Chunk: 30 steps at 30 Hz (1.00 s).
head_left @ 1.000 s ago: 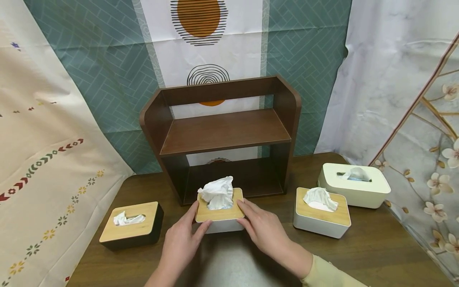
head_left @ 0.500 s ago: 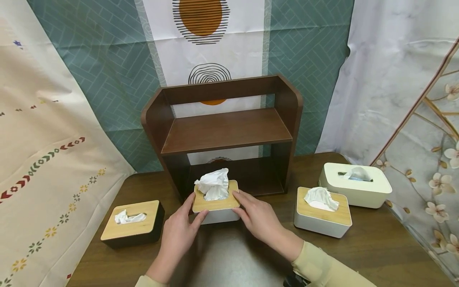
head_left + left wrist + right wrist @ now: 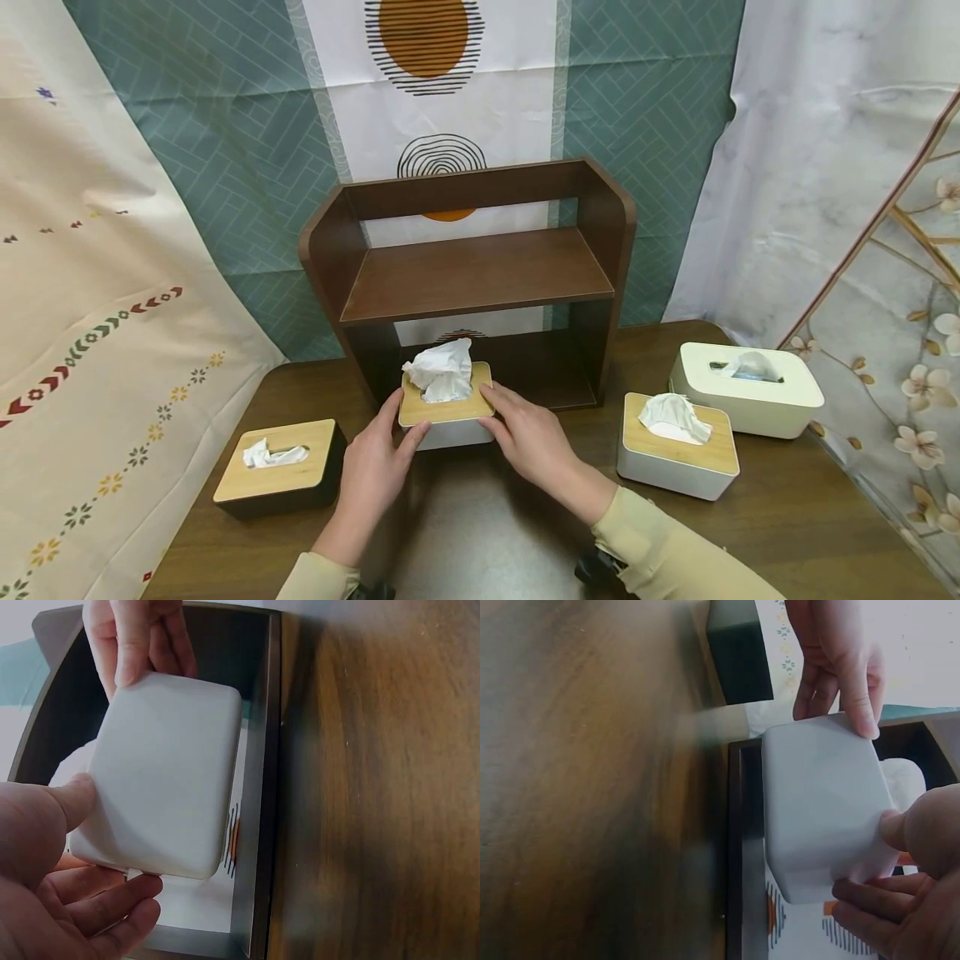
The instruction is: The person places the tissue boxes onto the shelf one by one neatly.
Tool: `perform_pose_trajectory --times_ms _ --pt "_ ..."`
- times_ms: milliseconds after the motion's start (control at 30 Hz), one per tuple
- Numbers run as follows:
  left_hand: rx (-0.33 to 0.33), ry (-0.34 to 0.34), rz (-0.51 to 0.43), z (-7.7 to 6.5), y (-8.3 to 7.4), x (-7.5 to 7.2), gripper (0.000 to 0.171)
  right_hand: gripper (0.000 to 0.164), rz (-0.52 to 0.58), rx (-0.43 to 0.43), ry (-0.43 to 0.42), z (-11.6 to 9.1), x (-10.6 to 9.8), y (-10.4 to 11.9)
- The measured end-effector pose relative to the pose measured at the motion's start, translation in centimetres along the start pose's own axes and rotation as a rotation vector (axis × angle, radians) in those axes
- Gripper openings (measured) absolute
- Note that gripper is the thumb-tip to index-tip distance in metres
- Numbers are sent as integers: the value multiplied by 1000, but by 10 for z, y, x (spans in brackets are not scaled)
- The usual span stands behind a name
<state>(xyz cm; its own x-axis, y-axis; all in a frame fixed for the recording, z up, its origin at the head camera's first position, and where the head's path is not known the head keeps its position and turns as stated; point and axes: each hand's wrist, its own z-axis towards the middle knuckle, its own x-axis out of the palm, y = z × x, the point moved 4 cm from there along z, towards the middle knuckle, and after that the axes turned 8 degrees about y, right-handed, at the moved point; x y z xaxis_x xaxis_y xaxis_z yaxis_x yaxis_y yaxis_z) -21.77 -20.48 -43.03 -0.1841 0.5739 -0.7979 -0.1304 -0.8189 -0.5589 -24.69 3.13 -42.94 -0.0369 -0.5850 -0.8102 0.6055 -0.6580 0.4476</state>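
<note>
A white tissue box (image 3: 453, 433) with a bamboo lid and a tuft of tissue (image 3: 444, 372) is held between both hands, at the front of the dark brown shelf's (image 3: 480, 271) lower compartment. My left hand (image 3: 377, 467) grips its left end, thumb along the front. On the opposite end, my right hand (image 3: 534, 437) grips it the same way. In the left wrist view the box's white front (image 3: 161, 776) faces the camera, with the shelf behind it. The right wrist view shows the box (image 3: 829, 802) over the shelf's bottom edge, fingers at both ends.
A black tissue box (image 3: 277, 467) with a bamboo lid stands at the table's left. Toward the right are another white bamboo-lidded tissue box (image 3: 675, 454) and a longer cream one (image 3: 750, 400) behind it. Patterned cloths hang around the table (image 3: 480, 533).
Both hands have moved the tissue box away from the person and slightly left, closer to the lower compartment. The other boxes stay where they were.
</note>
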Motion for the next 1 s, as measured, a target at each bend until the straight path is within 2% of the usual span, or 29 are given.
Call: perform_pose_trajectory --times_ms 667,1000 --pt "-29 -29 -25 24 19 10 71 50 26 24 33 32 15 -9" --pt "-38 4 -92 34 23 16 72 50 35 64 52 44 21 -14"
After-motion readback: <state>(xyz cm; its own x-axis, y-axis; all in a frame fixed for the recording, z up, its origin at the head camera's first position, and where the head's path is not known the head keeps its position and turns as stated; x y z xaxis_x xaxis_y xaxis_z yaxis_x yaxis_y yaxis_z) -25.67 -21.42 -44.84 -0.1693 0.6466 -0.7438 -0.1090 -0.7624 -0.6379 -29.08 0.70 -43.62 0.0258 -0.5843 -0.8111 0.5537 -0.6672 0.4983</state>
